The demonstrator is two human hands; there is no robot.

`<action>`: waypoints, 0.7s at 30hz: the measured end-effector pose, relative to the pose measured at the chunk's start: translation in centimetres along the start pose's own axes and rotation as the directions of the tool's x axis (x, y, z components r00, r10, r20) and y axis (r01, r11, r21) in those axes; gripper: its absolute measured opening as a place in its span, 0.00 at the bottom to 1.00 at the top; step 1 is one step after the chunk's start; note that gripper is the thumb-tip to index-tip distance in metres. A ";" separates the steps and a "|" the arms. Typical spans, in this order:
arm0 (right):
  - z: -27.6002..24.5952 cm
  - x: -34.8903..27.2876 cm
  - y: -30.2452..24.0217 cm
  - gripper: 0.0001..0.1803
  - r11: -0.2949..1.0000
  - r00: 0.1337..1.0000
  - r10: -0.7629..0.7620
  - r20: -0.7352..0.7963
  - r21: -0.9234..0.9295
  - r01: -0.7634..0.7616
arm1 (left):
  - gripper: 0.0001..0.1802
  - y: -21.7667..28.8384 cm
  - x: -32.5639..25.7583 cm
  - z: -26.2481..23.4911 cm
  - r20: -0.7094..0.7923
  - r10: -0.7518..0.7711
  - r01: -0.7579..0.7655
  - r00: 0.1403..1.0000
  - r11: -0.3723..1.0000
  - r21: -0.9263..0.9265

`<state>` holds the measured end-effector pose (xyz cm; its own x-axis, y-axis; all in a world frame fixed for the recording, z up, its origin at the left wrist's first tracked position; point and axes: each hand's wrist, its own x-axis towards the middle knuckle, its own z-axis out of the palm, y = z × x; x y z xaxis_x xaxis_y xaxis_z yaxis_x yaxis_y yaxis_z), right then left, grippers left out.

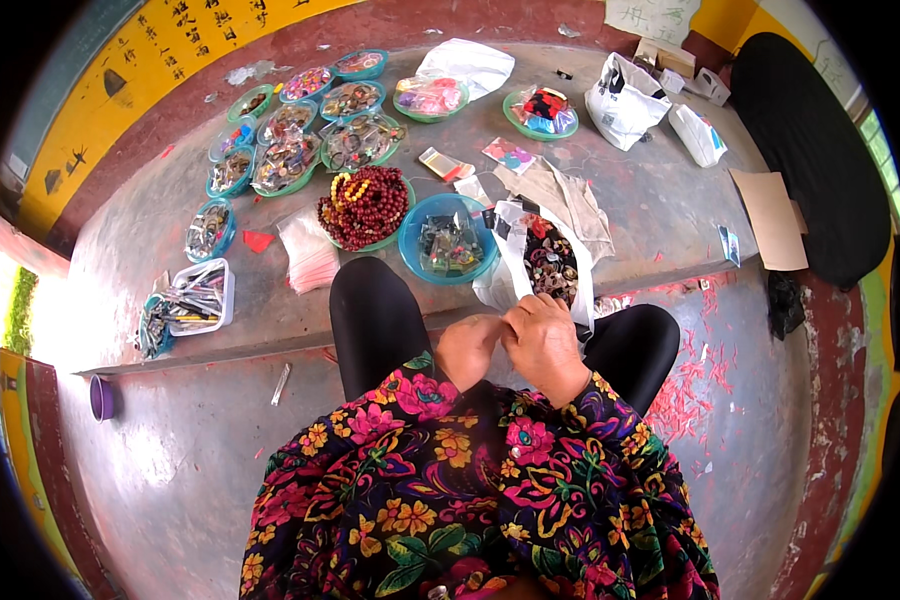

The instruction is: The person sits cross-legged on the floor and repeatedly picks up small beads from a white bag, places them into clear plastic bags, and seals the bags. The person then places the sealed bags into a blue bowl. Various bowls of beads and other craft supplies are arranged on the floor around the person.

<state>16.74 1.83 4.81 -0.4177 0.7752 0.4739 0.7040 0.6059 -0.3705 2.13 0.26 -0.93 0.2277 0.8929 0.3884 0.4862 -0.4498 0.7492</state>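
Observation:
My left hand (468, 350) and my right hand (548, 348) meet in front of my lap, fingers bent together. Whatever they pinch is too small or too hidden to name. Just beyond the right hand, a white plastic bag (510, 245) stands with its mouth wide, full of dark and reddish small pieces (550, 262) that I cannot identify. Left of that bag, a blue basin (410, 240) holds small clear packets. Beside it, dark red bead strings (380, 215) with some yellow beads fill a green basin (345, 243).
Several basins of packaged trinkets (286, 160) cover the raised concrete ledge at the far left. A white tub (230, 290) of pens or similar sticks sits near its edge. White bags (625, 105) and a cardboard sheet (770, 220) are to the right. Red scraps (685, 370) litter the lower floor.

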 end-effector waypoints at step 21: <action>1.0 -0.8 3.0 0.01 0.400 0.822 0.504 0.264 0.772 -0.494 | 0.12 -0.3 0.6 -0.6 0.260 -0.418 0.482 0.871 0.621 -0.618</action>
<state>18.59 3.26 2.49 -0.1403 0.9901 -0.0083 0.0444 -0.0021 -0.9990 1.62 0.89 -0.59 0.2139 0.9701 -0.1145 -0.1096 0.1403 0.9840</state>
